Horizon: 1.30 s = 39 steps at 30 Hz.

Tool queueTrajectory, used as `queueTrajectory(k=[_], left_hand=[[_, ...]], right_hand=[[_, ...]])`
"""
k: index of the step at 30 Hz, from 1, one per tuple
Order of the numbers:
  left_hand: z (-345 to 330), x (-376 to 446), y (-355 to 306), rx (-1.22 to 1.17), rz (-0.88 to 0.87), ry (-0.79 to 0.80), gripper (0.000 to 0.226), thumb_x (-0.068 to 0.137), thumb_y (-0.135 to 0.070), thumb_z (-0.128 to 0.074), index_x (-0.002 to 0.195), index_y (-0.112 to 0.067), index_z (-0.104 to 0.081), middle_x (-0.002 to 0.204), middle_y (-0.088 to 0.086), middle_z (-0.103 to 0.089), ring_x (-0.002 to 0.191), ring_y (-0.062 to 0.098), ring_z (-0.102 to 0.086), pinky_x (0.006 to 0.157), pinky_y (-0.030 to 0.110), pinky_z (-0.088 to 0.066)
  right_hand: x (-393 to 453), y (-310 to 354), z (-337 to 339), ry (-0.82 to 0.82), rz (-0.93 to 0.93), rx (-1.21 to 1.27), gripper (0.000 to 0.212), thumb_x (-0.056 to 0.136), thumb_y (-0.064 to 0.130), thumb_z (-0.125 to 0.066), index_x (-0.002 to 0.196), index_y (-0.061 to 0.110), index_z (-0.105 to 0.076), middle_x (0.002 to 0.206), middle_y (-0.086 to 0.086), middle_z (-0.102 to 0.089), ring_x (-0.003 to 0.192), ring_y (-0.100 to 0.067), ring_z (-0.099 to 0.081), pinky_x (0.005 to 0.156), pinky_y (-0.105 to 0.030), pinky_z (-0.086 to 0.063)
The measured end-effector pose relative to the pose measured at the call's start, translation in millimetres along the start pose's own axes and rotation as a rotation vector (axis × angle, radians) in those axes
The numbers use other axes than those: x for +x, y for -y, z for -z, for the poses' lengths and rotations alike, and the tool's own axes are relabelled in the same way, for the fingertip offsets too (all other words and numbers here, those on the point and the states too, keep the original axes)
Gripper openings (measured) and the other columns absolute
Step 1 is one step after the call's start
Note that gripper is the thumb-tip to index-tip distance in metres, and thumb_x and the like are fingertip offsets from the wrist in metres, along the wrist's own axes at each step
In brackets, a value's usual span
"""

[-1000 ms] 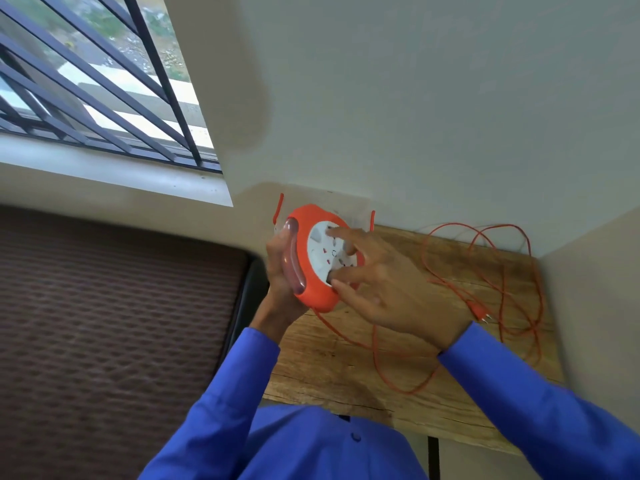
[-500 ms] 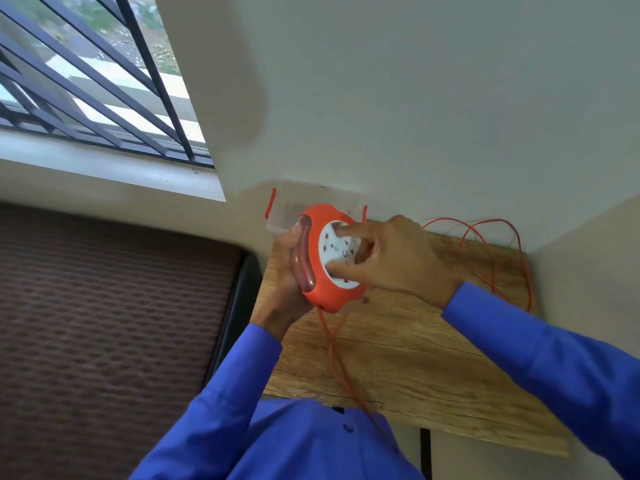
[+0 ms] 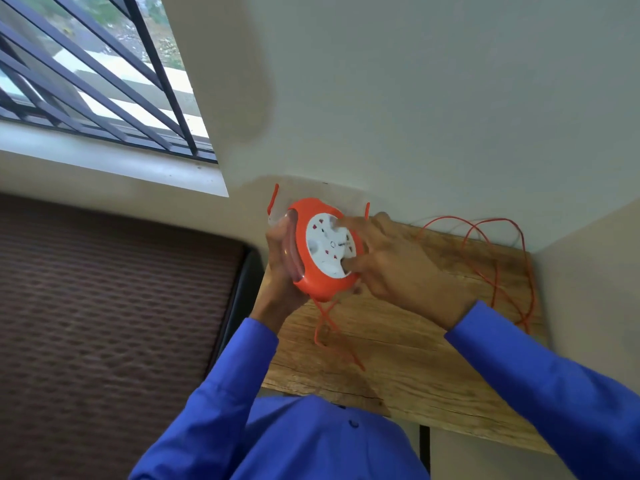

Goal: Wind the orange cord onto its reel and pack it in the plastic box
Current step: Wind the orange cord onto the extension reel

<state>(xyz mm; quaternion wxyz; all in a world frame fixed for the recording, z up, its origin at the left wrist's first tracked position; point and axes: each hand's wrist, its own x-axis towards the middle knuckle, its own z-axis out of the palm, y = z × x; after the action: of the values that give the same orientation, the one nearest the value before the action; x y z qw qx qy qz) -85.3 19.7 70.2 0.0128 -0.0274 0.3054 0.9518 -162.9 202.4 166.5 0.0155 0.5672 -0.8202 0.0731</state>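
The round orange reel (image 3: 313, 284) with a white socket face is held tilted above the wooden table (image 3: 415, 368). My left hand (image 3: 282, 271) grips its left rim and clear handle. My right hand (image 3: 391, 261) has fingers pressed into the white face. The orange cord (image 3: 498, 271) hangs from the reel's underside onto the table and lies in loose loops at the right. The clear plastic box (image 3: 322, 195) with orange clips stands against the wall, mostly hidden behind the reel.
Walls close the table in at the back and the right. A barred window (image 3: 97, 81) is at the upper left. A dark woven surface (image 3: 114, 306) lies left of the table, with a black edge between them.
My right hand has turned on the white face, which has rotated. The loose cord has shifted: loops near the table's middle have shrunk and a strand now hangs below the reel.
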Motion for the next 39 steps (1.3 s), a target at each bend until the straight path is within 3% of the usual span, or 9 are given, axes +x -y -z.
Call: queueTrajectory(k=[4,12,18,22,25,29,31,34,39], left_hand=[[9.1,-3.1,-4.9,0.034,0.331,-0.020,0.099,0.087,-0.083,-0.069,0.154,-0.010,-0.064,0.155,0.030,-0.061,0.142,0.055,-0.059,0.106,0.073,-0.053],[-3.2,4.6,-12.5,0.112,0.407,-0.117,0.072,0.081,-0.075,-0.082,0.127,-0.019,-0.084,0.125,0.019,-0.081,0.107,0.036,-0.082,0.085,0.050,-0.066],[-4.8,13.2,-5.4,-0.017,0.336,-0.037,0.090,0.096,-0.077,-0.066,0.157,-0.010,-0.061,0.153,0.026,-0.065,0.136,0.049,-0.066,0.106,0.066,-0.054],[-24.5,10.6,2.7,0.355,0.043,-0.068,0.089,0.093,-0.069,-0.073,0.149,-0.001,-0.058,0.140,0.014,-0.074,0.131,0.034,-0.070,0.107,0.055,-0.056],[-25.8,10.6,-2.1,0.624,-0.143,-0.069,0.074,0.095,-0.047,-0.074,0.155,-0.014,-0.048,0.136,0.001,-0.073,0.125,0.020,-0.072,0.099,0.050,-0.061],[-30.5,8.4,-15.9,0.392,-0.130,-0.119,0.092,0.078,-0.072,-0.082,0.145,-0.011,-0.061,0.137,0.020,-0.063,0.126,0.034,-0.065,0.104,0.049,-0.058],[-30.7,10.0,-20.3,0.236,-0.041,-0.100,0.112,0.074,-0.077,-0.081,0.146,0.004,-0.054,0.135,0.031,-0.058,0.124,0.045,-0.058,0.104,0.055,-0.051],[-26.2,11.2,-25.2,0.171,0.082,-0.100,0.094,0.083,-0.076,-0.074,0.141,-0.002,-0.068,0.135,0.030,-0.068,0.124,0.046,-0.066,0.106,0.058,-0.053],[-14.5,9.4,-27.1,0.194,0.370,-0.045,0.078,0.094,-0.078,-0.061,0.132,-0.013,-0.081,0.130,0.025,-0.078,0.113,0.043,-0.079,0.091,0.062,-0.063]], right_hand=[[-6.4,-10.6,2.9,0.099,0.330,-0.259,0.026,0.085,0.012,-0.079,0.105,0.027,-0.077,0.164,-0.019,-0.047,0.123,-0.038,-0.057,0.085,-0.048,-0.051],[-4.9,-20.4,10.8,0.060,0.598,-0.449,0.045,0.089,0.008,-0.080,0.128,0.028,-0.069,0.144,-0.025,-0.060,0.111,-0.039,-0.066,0.079,-0.047,-0.051],[7.1,-14.4,18.7,-0.044,-0.256,0.233,0.066,0.080,0.072,-0.072,0.137,0.039,-0.073,0.088,0.003,-0.084,0.076,-0.019,-0.078,0.071,-0.030,-0.059],[25.0,-13.1,9.1,-0.147,-0.677,0.631,0.054,0.086,0.072,-0.071,0.075,0.020,-0.084,0.049,0.004,-0.067,0.044,-0.001,-0.059,0.049,-0.014,-0.041],[26.1,-16.6,6.2,0.019,-0.924,0.994,0.071,0.098,0.065,-0.057,0.065,0.007,-0.080,0.039,-0.001,-0.050,0.036,-0.010,-0.038,0.045,-0.024,-0.030],[19.0,-16.6,13.2,0.164,-0.675,1.085,0.040,0.103,0.046,-0.063,0.083,0.023,-0.089,0.064,0.003,-0.069,0.049,-0.006,-0.050,0.050,-0.018,-0.039],[10.3,-11.6,15.8,0.101,-0.338,0.667,0.017,0.100,0.032,-0.072,0.102,0.032,-0.088,0.102,0.003,-0.073,0.081,-0.005,-0.066,0.068,-0.021,-0.052],[4.1,-4.1,13.1,0.011,0.115,-0.099,0.026,0.089,0.015,-0.075,0.112,0.027,-0.080,0.147,-0.021,-0.058,0.109,-0.035,-0.069,0.077,-0.046,-0.063],[1.8,-5.9,20.7,0.141,0.297,-0.291,0.048,0.078,0.002,-0.087,0.118,0.024,-0.075,0.150,-0.031,-0.056,0.093,-0.043,-0.073,0.064,-0.044,-0.062]])
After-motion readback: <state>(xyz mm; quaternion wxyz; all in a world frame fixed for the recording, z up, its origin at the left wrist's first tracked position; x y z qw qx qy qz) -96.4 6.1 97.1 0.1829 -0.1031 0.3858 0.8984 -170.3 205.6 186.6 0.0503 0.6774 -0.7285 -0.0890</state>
